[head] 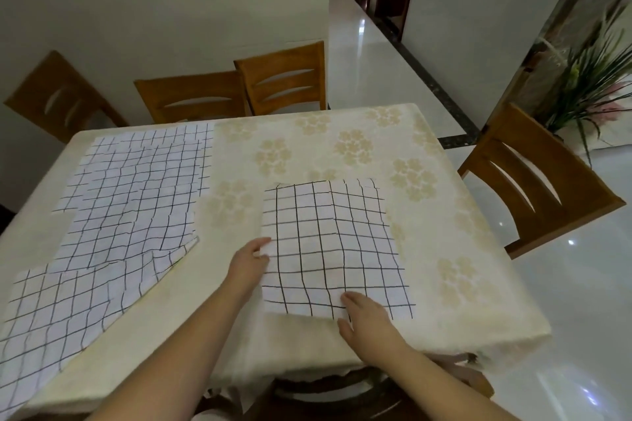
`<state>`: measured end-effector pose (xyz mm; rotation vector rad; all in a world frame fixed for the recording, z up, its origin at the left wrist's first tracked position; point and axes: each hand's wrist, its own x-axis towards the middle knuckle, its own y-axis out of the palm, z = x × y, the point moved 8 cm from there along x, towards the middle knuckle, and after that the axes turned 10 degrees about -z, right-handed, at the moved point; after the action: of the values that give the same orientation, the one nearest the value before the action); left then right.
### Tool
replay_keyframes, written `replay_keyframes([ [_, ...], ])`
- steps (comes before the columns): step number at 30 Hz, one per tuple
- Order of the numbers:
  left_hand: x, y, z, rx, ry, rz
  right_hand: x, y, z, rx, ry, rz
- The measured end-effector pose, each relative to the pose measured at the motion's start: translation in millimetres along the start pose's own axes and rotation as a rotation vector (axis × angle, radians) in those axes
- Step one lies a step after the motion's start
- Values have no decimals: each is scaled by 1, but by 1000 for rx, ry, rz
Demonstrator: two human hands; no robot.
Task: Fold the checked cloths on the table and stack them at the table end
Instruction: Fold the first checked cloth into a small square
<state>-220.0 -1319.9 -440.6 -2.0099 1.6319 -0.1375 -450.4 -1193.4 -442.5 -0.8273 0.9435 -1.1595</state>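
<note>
A folded checked cloth (333,246) lies flat on the table (342,147), near the front edge and right of centre. Its white fabric carries a black grid pattern, and a vertical crease runs down its middle.

The left hand (248,265) rests at the left edge of this cloth, fingers curled onto the edge; whether they pinch the fabric cannot be told. The right hand (366,318) lies palm down on the near edge of the cloth, fingers extended and pressing the fabric flat.

A spread of unfolded checked cloths (113,215) covers the left part of the table, the pieces overlapping one another and reaching from the far edge to the near left corner. The nearest piece overhangs the table's front edge.

The table is covered by a cream tablecloth (359,140) with a pale floral print.

Four wooden chairs stand around the table: three chairs (284,79) along the far side and one chair (537,181) at the right end. A potted plant (588,85) stands beyond the right chair.
</note>
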Motion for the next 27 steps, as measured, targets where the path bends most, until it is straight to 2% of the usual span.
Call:
replay_keyframes([
  [4,-7,2,53,97,-112,125,-10,31,4,-60,2,111],
  [10,-5,-9,81,206,-96,156,-20,54,7,-89,49,253],
  [15,-5,-11,92,239,-89,169,-17,58,6,-74,94,192],
  [18,-1,-12,84,317,36,107,-5,56,4,-70,89,104],
  [21,5,-2,67,478,296,43,15,50,4,-67,35,19],
  [25,1,39,49,652,569,106,54,44,1,-47,-64,-128],
  [27,0,61,40,729,649,109,80,47,0,-13,-67,-131],
])
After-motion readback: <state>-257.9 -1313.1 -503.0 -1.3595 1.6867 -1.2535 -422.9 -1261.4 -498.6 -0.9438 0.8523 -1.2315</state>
